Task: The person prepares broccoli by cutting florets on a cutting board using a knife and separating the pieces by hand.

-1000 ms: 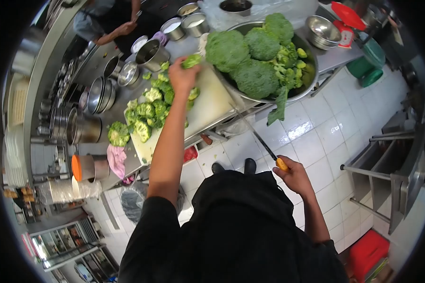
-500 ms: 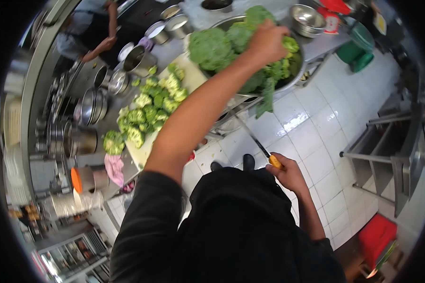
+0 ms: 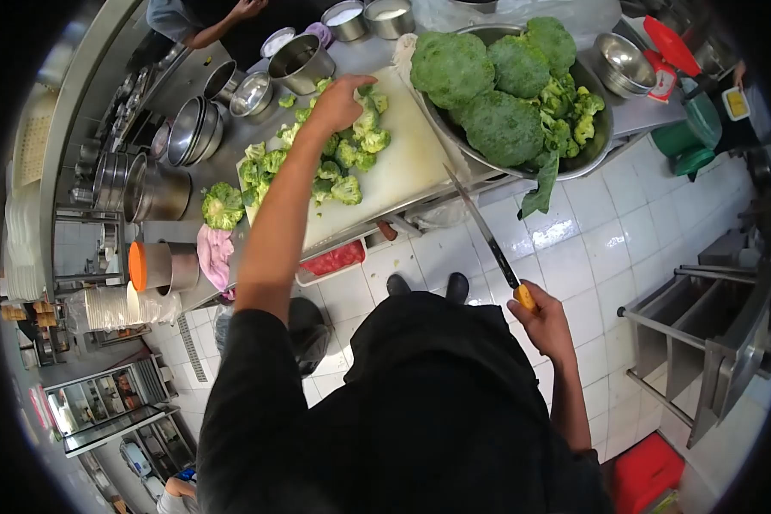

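Observation:
My left hand [image 3: 339, 104] is over the far side of a white cutting board [image 3: 403, 141], among cut broccoli florets [image 3: 347, 190]. Its index finger stretches out to the right; the other fingers are partly hidden, and nothing shows in its grasp. Low in front of the counter, my right hand [image 3: 543, 319] grips the yellow handle of a long knife [image 3: 494, 248]. The blade points up and left, its tip near the board's front edge. Right of the board, a large metal bowl [image 3: 606, 128] holds several big broccoli heads [image 3: 501, 128] and smaller pieces.
Metal pots [image 3: 301, 64] and stacked bowls [image 3: 195, 130] line the counter's far side. A broccoli piece [image 3: 223, 206] and a pink cloth [image 3: 216, 253] lie left of the board. Below is a red-filled tray [image 3: 334, 259]. A metal rack [image 3: 694, 330] stands right. Another person's arm [image 3: 218, 30] shows at top left.
My left hand has left the broccoli in the metal bowl and moved left to the florets on the board. My right hand still holds the knife. The camera view has shifted.

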A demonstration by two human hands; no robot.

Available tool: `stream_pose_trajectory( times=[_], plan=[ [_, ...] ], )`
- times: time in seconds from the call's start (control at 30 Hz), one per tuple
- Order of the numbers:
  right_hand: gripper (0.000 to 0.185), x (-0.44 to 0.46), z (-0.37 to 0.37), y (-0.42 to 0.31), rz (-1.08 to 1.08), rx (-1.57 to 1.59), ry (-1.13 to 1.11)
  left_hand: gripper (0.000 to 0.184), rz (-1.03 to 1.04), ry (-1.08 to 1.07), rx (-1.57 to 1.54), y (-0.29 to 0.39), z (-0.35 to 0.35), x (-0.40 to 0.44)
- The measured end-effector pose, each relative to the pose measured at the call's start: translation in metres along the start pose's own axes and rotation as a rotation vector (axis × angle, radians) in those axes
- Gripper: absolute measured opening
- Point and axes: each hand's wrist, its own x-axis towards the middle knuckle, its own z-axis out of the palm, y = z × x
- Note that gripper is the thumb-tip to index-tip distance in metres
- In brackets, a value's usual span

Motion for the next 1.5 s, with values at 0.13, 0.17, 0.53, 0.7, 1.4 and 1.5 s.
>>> stream_pose_trajectory(
  times=[0.13,0.17,0.53,0.7,1.4,1.5],
  plan=[
    [0.046,0.008,0.005,-0.004,-0.032,-0.059,0.002,0.058,0.158,-0.023,0.036,-0.012,0.012,-0.008],
    [0.046,0.009,0.005,-0.01,-0.006,-0.054,-0.009,0.058,0.148,0.002,-0.018,0.0,0.006,-0.007],
    [0.045,0.008,0.015,-0.003,0.07,0.051,-0.008,0.051,-0.188,0.091,0.29,0.07,0.063,-0.086],
    [0.044,0.013,0.018,-0.008,0.047,0.026,0.007,0.031,-0.028,0.24,0.127,0.06,0.062,-0.092],
    [0.04,0.014,0.011,-0.032,-0.002,-0.2,-0.01,0.051,-0.127,0.222,-0.172,0.063,0.068,-0.076],
    [0.038,0.0,0.002,-0.06,-0.004,-0.308,-0.023,0.047,-0.185,0.126,-0.198,0.074,0.065,-0.089]
  ],
)
